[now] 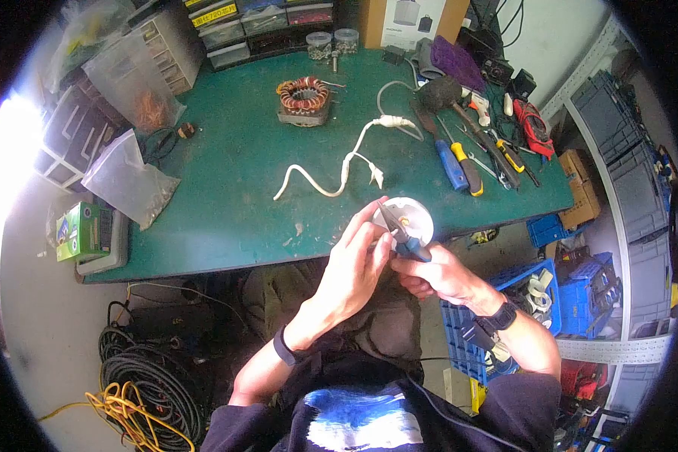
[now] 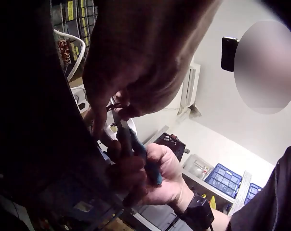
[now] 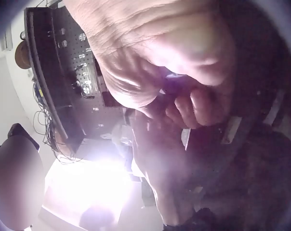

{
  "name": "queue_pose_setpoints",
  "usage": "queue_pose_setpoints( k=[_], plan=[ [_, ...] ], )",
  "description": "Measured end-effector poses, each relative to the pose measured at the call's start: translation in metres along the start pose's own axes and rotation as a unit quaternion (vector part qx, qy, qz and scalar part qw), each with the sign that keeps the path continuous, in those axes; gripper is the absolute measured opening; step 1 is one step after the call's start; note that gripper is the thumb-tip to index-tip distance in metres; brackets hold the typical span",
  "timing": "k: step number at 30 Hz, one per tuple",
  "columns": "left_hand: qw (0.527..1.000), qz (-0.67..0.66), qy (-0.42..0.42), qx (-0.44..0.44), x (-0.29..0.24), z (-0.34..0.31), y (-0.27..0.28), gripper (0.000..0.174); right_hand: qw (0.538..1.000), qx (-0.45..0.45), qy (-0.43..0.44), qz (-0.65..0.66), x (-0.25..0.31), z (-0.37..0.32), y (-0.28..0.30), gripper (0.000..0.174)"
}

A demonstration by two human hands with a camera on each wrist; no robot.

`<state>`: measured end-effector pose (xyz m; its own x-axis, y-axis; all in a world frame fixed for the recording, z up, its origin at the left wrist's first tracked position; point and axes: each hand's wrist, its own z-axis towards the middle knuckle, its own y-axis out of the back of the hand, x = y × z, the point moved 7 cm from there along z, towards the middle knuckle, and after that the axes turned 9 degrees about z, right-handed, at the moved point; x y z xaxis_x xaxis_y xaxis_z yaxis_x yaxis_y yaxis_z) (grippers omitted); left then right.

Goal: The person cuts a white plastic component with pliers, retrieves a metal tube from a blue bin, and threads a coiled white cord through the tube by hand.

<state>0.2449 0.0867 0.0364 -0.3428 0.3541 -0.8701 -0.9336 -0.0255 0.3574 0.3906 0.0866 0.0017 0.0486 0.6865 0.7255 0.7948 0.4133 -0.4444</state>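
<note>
Over the front edge of the bench, my left hand [image 1: 354,267] holds a white round cup-shaped part [image 1: 423,214] by its left side. Inside the cup a small brass-coloured piece shows near the middle. My right hand [image 1: 446,277] grips pliers with blue handles [image 1: 416,249], their nose lying across the cup's opening close to the left fingertips. The left wrist view shows the pliers' blue handle [image 2: 154,174] in the right palm, the nose reaching to the left fingers. Both hands fill much of the right wrist view, hiding the pliers' tip there.
On the green bench [image 1: 226,196] lie a white cable [image 1: 345,172], a copper-wound coil [image 1: 305,94], screwdrivers [image 1: 450,166], a hammer [image 1: 441,94] and a red multimeter [image 1: 533,128]. Drawers [image 1: 267,21] stand behind. Blue crates [image 1: 459,339] sit low right; coiled black cable [image 1: 154,384] lies low left.
</note>
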Motion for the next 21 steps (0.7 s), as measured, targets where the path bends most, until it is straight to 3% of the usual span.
queue_pose_setpoints(
  k=[3, 6, 13, 19, 21],
  plan=[
    [0.997, -0.076, 0.004, -0.002, 0.012, 0.004, -0.003, 0.010, 0.998, 0.049, -0.029, 0.031, 0.006, -0.004, -0.002, 0.019],
    [0.999, 0.023, -0.048, -0.002, -0.001, 0.008, -0.001, 0.009, 0.998, 0.025, -0.027, 0.043, 0.005, -0.001, 0.004, 0.019],
    [0.999, -0.018, -0.020, 0.027, 0.003, 0.006, 0.004, 0.009, 1.000, 0.029, -0.002, -0.008, 0.001, -0.002, 0.005, 0.018],
    [0.997, -0.001, -0.003, 0.073, 0.004, 0.008, 0.005, 0.011, 0.997, 0.044, -0.005, 0.065, 0.001, -0.001, 0.005, 0.019],
    [0.997, 0.002, -0.005, 0.081, 0.007, 0.007, 0.004, 0.014, 0.999, 0.038, 0.009, 0.021, 0.007, -0.006, 0.004, 0.029]
  ],
)
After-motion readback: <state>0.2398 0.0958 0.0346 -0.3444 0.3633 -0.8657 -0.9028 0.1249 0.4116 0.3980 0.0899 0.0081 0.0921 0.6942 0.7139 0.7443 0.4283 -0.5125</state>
